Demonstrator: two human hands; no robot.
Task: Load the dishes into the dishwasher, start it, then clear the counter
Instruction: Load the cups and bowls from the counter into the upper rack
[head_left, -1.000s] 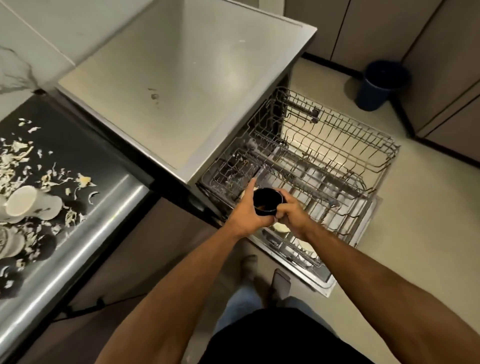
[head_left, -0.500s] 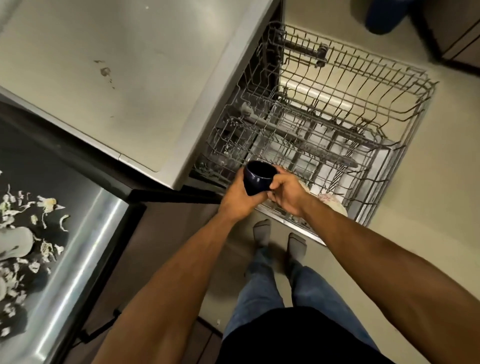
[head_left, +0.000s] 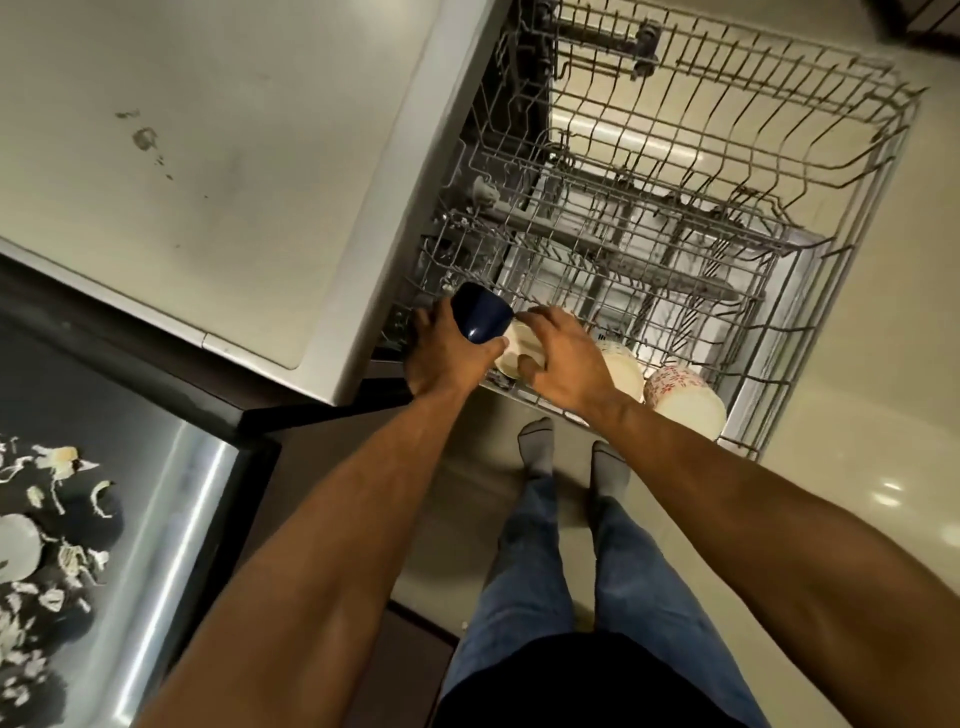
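Observation:
The dishwasher stands open with its upper wire rack (head_left: 810, 171) and lower wire rack (head_left: 769, 415) pulled out over the floor. My left hand (head_left: 447, 353) grips a dark blue cup (head_left: 480, 314), tipped on its side above the lower rack's near left corner. My right hand (head_left: 566, 358) rests on a cream bowl (head_left: 511, 353) in that rack, fingers curled over it. Two more pale bowls sit to the right, one plain (head_left: 623, 366), one with a red pattern (head_left: 680, 395).
A steel counter top (head_left: 208, 171) covers the dishwasher at upper left. Lower left, a dark counter (head_left: 62, 525) carries scattered food scraps and a pale dish (head_left: 15, 545). My feet in grey socks (head_left: 537, 447) stand on the beige floor before the rack.
The view has dropped closer to the racks. The blue cup turned from mouth-up to lying on its side. My right hand left the cup and moved onto the cream bowl.

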